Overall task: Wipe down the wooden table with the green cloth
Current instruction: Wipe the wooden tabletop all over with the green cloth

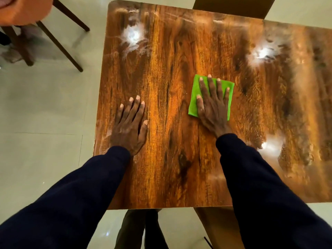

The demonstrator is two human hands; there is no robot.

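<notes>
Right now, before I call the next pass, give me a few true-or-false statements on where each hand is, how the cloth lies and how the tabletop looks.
1. The right hand presses flat on the green cloth. True.
2. The left hand pinches a corner of the cloth. False: it rests flat on the bare wooden table, apart from the cloth.
3. The cloth is bunched into a ball. False: it lies folded flat, roughly square.
4. Whitish streaks show on the far part of the table. True.
5. The cloth hangs over the table's near edge. False: it lies well in from every edge.
</notes>
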